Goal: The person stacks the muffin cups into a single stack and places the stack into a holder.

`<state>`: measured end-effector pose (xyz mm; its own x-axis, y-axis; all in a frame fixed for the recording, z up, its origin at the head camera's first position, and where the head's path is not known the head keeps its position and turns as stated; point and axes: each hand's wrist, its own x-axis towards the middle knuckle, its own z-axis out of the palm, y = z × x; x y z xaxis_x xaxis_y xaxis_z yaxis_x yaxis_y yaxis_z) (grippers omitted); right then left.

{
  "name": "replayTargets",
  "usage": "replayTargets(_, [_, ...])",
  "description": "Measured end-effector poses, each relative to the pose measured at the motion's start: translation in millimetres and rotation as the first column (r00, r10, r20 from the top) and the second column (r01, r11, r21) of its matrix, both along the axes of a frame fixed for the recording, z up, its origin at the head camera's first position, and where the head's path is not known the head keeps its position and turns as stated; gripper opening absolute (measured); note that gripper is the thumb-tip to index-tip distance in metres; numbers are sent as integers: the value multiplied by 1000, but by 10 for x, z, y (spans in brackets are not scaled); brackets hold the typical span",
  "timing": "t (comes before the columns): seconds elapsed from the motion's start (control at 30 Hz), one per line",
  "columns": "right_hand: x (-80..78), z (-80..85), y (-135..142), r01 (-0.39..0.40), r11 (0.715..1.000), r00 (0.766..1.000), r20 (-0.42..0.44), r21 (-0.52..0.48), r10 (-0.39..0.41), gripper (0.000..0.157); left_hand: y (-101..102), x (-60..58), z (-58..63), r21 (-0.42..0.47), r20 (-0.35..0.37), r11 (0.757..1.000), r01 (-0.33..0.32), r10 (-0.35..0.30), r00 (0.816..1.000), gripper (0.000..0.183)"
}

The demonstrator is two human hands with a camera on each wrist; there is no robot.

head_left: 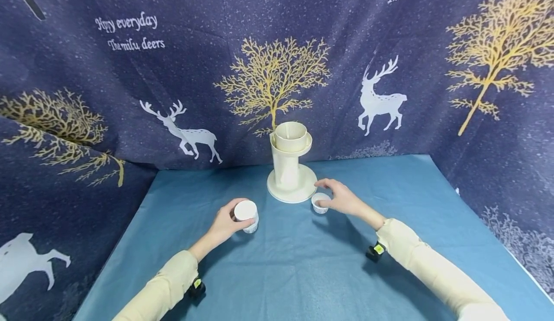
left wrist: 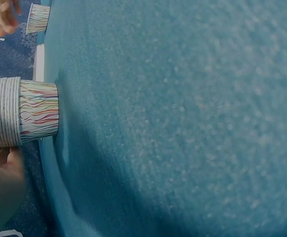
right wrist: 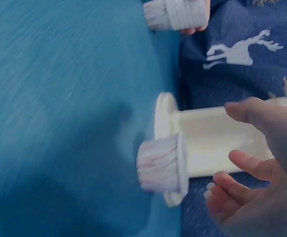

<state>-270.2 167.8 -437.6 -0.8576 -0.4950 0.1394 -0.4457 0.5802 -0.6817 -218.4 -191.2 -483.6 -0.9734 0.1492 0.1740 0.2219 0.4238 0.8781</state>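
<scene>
My left hand (head_left: pixel 224 224) grips a stack of nested paper cups (head_left: pixel 246 211) upright at the left of the cloth, thumb and fingers around its sides. Colored wavy lines show on the lowest cup (left wrist: pixel 39 109) of that stack, under several white rims. A single paper cup (head_left: pixel 320 208) stands on the cloth at the right, beside the round base of a cream stand (head_left: pixel 286 173). Just over this cup is my right hand (head_left: pixel 345 199). In the right wrist view its fingers (right wrist: pixel 249 165) are spread and lie apart from the cup, with nothing in them.
The cream stand carries a round, open-topped cylinder (head_left: pixel 291 140) at its upper end, near the back of the table. Blue cloth (head_left: pixel 277 273) covers the tabletop. A dark fabric backdrop (head_left: pixel 303 18) with deer and trees hangs behind and at both sides.
</scene>
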Motion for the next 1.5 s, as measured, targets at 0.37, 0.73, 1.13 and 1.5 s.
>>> replayTargets(0.37, [-29,-237,203,-30,997,999,45,69,27,75,-4,2,0,-8,-11,1000,-6,6,1000,57])
replayTargets(0.73, [-16,-338,195,-9,999,999,49,44,7,69,-7,4,-7,-1,-9,1000,-8,8,1000,57])
replayTargets(1.13, [-75,-382,158,40,996,999,19,82,-41,70,3,13,9,14,7,1000,2,-2,1000,57])
replayTargets(1.5, [-73,-378,137,67,994,997,16,83,-69,65,6,21,12,18,19,1000,-7,7,1000,58])
